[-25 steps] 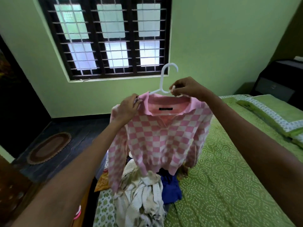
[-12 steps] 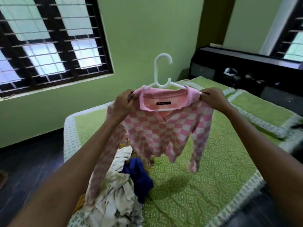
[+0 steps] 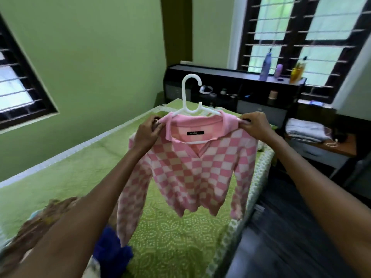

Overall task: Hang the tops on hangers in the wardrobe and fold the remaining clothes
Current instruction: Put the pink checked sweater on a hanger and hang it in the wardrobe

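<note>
A pink and white checked top (image 3: 192, 171) hangs on a white plastic hanger (image 3: 189, 93) in mid-air above the bed. My left hand (image 3: 147, 131) pinches the top's left shoulder by the collar. My right hand (image 3: 256, 125) pinches the right shoulder over the hanger's end. The hanger's hook stands upright above the collar. The sleeves dangle on both sides. A pile of other clothes, with a dark blue piece (image 3: 112, 251) and a brown piece (image 3: 38, 223), lies at the lower left, partly hidden by my left arm.
The bed with a green patterned cover (image 3: 172, 237) fills the middle. A dark headboard shelf (image 3: 230, 85) with bottles and small items stands behind it. A side table (image 3: 321, 145) with folded cloth is at the right. Dark floor (image 3: 281, 237) runs along the bed's right side.
The view has swung right, from the left window to the headboard and right window. My right hand shifted from the hanger's neck out to the top's right shoulder. The top stays on the hanger.
</note>
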Tool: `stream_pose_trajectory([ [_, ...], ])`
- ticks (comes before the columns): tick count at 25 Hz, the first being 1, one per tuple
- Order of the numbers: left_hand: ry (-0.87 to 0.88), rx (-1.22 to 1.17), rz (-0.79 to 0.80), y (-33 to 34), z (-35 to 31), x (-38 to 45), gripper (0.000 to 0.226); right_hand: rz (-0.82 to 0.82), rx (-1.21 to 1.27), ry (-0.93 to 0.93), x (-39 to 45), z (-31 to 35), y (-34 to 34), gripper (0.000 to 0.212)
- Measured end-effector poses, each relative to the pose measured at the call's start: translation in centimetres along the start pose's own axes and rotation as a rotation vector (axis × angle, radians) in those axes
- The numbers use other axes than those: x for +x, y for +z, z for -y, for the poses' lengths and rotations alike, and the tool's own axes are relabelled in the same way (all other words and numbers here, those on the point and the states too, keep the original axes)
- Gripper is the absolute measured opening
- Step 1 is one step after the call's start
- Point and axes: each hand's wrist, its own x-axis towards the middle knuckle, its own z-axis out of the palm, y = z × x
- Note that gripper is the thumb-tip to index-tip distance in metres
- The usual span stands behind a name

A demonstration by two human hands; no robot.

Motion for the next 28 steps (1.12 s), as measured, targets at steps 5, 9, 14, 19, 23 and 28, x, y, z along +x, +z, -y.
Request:
stream_pose_trajectory([
  [5, 0.117, -0.100, 0.147, 10.7, -5.4, 3.0, 0.029, -0.038, -0.080, 0.230, -3.4, -8.7, -6.0, 0.014],
  [9, 0.213, -0.195, 0.256, 18.8, -10.2, 4.9, 0.035, -0.129, -0.092, 0.377, -6.8, -14.6, -10.5, 0.013],
  [14, 0.213, -0.284, 0.299, 30.6, -17.2, 7.5, 0.034, -0.250, -0.159, 0.559, -10.1, -22.0, -16.4, 0.014],
  [19, 0.282, -0.346, 0.338, 42.0, -23.6, 11.1, 0.033, -0.336, -0.239, 0.649, -10.7, -30.0, -21.8, 0.010],
  [23, 0.343, -0.406, 0.419, 51.4, -29.2, 14.8, 0.025, -0.403, -0.300, 0.782, -10.8, -36.3, -26.0, 0.011],
  [28, 0.423, -0.472, 0.444, 61.0, -35.6, 17.9, 0.020, -0.501, -0.352, 0.939, -10.9, -41.8, -29.6, 0.011],
])
